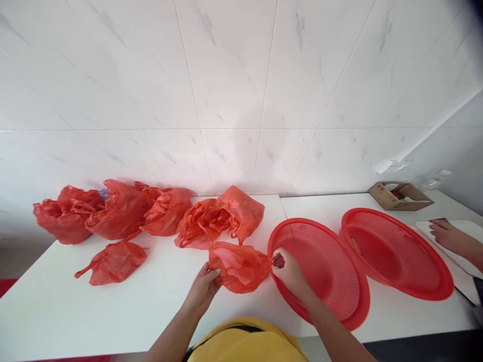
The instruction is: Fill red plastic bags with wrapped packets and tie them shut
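Fingers of my left hand pinch the left edge of the open red bag. My right hand is closed on its right end, over the rim of the near basket. Dark red bit shows in that grip; can't tell if it's bag or something else. Bag sits between my hands, low over the bench; contents unreadable, contact with bench unclear. Bunched bags line the wall side, folds hiding what's inside. Blue bit pokes out between two, mostly covered. Smaller bag lies in front of them, apart. Far basket is just right of the near one; pale spot inside, too small to ID. Carton behind it, contents unclear. Another person's hand at far right, arm cut off by frame.
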Action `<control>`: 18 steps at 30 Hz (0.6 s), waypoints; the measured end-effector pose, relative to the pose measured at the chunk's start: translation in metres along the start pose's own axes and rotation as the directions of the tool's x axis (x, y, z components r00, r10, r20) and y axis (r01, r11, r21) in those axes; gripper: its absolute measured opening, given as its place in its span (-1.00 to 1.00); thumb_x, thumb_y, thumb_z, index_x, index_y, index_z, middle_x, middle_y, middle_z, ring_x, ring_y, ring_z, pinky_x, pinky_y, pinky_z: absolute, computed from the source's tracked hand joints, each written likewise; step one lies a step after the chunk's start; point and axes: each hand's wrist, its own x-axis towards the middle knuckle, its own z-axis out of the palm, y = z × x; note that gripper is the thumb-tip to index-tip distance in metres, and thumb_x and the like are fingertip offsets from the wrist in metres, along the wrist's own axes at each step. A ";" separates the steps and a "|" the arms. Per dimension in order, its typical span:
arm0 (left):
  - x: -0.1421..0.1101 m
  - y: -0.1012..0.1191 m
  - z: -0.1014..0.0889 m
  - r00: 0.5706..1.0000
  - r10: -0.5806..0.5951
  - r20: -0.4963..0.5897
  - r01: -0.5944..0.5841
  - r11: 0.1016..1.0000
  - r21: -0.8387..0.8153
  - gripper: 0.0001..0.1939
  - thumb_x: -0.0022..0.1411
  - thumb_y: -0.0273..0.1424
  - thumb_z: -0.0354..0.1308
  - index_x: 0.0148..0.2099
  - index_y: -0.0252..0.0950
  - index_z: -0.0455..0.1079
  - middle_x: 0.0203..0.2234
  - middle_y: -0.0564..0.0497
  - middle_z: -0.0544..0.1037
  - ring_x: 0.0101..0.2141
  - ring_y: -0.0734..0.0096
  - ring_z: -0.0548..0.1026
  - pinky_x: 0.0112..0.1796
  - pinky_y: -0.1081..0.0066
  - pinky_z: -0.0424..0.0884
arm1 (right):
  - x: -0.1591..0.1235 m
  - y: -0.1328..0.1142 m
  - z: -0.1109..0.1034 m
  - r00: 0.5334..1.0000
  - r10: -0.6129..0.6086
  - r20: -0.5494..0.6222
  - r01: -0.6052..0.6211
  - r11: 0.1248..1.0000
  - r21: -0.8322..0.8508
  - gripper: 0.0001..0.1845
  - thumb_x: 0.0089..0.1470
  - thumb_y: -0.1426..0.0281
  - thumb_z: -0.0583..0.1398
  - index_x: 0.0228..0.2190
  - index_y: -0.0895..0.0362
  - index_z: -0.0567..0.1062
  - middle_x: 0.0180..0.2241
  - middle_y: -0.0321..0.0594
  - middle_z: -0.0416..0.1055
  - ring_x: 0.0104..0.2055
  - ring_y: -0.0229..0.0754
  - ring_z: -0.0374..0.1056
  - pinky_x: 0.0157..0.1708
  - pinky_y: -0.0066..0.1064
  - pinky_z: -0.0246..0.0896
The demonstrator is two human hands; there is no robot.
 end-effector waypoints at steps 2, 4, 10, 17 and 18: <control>0.000 -0.001 0.000 1.000 -0.004 0.004 0.004 1.000 0.007 -0.64 -0.07 -0.53 0.37 -0.21 -0.30 0.35 -0.45 0.10 0.52 -0.49 0.57 0.46 -0.40 0.52 0.41 | -0.001 -0.023 0.022 0.996 -0.075 0.051 0.073 0.997 0.041 -0.87 -0.19 0.48 0.12 -0.48 0.04 0.31 -0.45 -0.31 0.37 -0.41 -0.21 0.35 -0.37 -0.38 0.27; -0.001 -0.001 0.001 1.000 -0.006 0.016 0.006 1.000 0.018 -0.64 -0.06 -0.53 0.37 -0.19 -0.30 0.36 -0.42 0.08 0.54 -0.48 0.56 0.47 -0.39 0.51 0.42 | -0.001 -0.042 0.043 0.988 -0.092 0.126 0.083 0.994 0.075 -0.79 -0.20 0.47 0.16 -0.39 0.05 0.36 -0.40 -0.30 0.40 -0.40 -0.21 0.37 -0.36 -0.38 0.30; 0.001 -0.001 -0.003 1.000 -0.013 0.020 0.013 1.000 0.023 -0.61 -0.06 -0.50 0.39 -0.16 -0.29 0.37 -0.34 0.03 0.56 -0.40 0.48 0.52 -0.33 0.46 0.44 | 0.004 -0.054 0.045 0.994 -0.109 0.020 0.109 0.993 -0.040 -0.51 -0.10 0.37 0.21 -0.05 0.00 0.38 -0.03 -0.18 0.39 -0.19 -0.18 0.40 -0.16 -0.31 0.30; 0.008 -0.005 -0.009 0.999 -0.025 0.023 0.024 0.999 0.044 -0.65 -0.05 -0.43 0.40 -0.19 -0.31 0.39 -0.45 0.05 0.52 -0.49 0.54 0.46 -0.45 0.53 0.37 | -0.004 0.031 -0.032 0.982 0.190 -0.008 -0.173 0.874 -0.455 -0.82 0.11 0.31 0.02 -0.39 0.07 0.39 -0.46 -0.25 0.43 -0.48 -0.20 0.31 -0.48 -0.38 0.07; 0.009 -0.005 -0.009 0.999 -0.025 0.028 0.024 0.999 0.045 -0.65 -0.05 -0.43 0.40 -0.19 -0.31 0.39 -0.44 0.05 0.52 -0.49 0.54 0.46 -0.45 0.54 0.37 | -0.008 0.046 -0.039 0.965 0.264 0.011 -0.219 0.825 -0.521 -0.85 0.09 0.31 0.05 -0.40 0.08 0.38 -0.50 -0.25 0.42 -0.51 -0.20 0.29 -0.51 -0.38 0.02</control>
